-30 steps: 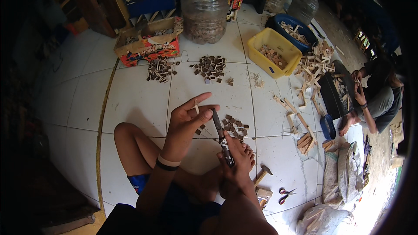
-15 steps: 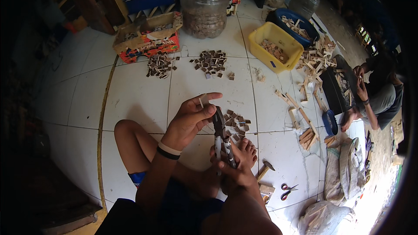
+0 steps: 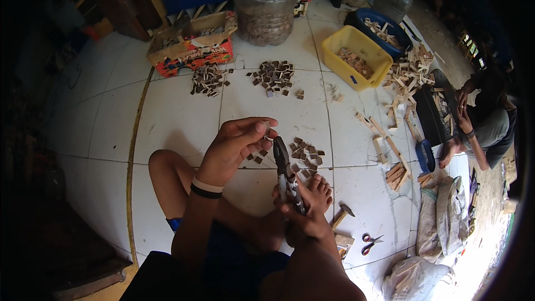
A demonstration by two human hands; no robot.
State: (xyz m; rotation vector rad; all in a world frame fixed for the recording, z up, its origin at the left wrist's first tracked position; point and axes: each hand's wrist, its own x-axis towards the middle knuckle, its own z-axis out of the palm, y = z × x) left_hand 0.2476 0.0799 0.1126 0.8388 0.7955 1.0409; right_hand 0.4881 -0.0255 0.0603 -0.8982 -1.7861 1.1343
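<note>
Two hands: both are busy above the white tiled floor [image 3: 178,117], over the person's own crossed legs
Left hand [image 3: 237,145]: closed in a pinch, the fingertips [image 3: 261,129] hold something very small that I cannot identify, just at the nose of the pliers
Right hand [image 3: 304,217]: wrapped around the handles of the pliers [image 3: 284,175], which point up and away from the body
Small pile [image 3: 306,156]: dark square pieces lie on the floor just beside the pliers, in front of the bare foot [image 3: 317,189]
Near the right hand: a hammer [image 3: 341,215] and red scissors [image 3: 370,242] lie on the tiles
Further away: two more piles of dark pieces [image 3: 273,75], a cardboard box [image 3: 192,47], a big clear jar [image 3: 266,8], a yellow tub [image 3: 356,56] and a blue basin [image 3: 374,22]
Right side: wooden sticks [image 3: 404,72] are scattered, and another person [image 3: 485,117] sits on the floor
In the way: nothing covers the pliers, only their handles are hidden inside the grip
</note>
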